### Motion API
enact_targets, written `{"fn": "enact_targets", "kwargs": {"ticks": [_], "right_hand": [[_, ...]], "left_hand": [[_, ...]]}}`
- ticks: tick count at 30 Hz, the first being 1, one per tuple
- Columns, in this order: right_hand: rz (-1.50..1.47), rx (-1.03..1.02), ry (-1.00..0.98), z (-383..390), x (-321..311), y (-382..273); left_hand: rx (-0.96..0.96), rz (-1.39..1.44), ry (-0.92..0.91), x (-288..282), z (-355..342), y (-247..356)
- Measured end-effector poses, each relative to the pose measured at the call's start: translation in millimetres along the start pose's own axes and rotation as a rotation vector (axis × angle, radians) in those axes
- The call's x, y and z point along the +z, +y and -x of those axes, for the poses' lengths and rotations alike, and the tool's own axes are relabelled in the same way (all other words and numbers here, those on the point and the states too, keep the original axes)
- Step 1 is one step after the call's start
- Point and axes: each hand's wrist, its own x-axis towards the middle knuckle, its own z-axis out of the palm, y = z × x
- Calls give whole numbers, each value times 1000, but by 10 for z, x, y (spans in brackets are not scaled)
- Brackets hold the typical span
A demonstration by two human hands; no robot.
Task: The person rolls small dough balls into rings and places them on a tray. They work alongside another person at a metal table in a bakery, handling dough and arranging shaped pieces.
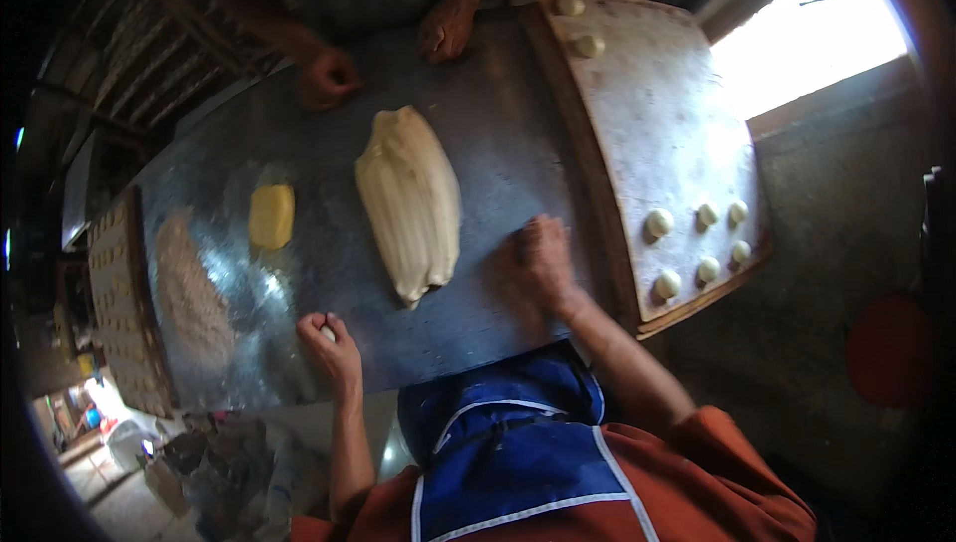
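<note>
My left hand (335, 351) is closed around a small pale dough piece (328, 332) near the table's front edge. My right hand (545, 261) is curled down on the metal table (498, 154), beside the right tray; whatever it may cover is hidden. A long folded slab of pale dough (406, 204) lies between and beyond my hands. To its left sit a yellow block (271, 216) and a patch of tan powder (194, 293).
A lined tray (677, 124) with several dough balls (658, 224) occupies the right. Another filled tray (119, 303) stands far left. Across the table are a co-worker's two hands (329, 76) (446, 29). A red round object (886, 351) is at lower right.
</note>
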Motion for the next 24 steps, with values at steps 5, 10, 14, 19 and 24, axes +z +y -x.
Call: {"fn": "enact_targets", "kwargs": {"ticks": [5, 10, 14, 19, 24], "right_hand": [[-306, -189, -423, 526, -456, 290], [-18, -107, -239, 186, -859, 121], [-149, -154, -430, 493, -791, 295], [-536, 228, -54, 141, -2442, 701], [-328, 494, 719, 216, -3573, 1783]], "left_hand": [[340, -148, -271, -331, 297, -183], [482, -330, -874, -762, -207, 40], [875, -269, -963, -392, -566, 1345], [1247, 477, -629, 990, -278, 4067], [1257, 1038, -937, 2481, 873, 6170]]}}
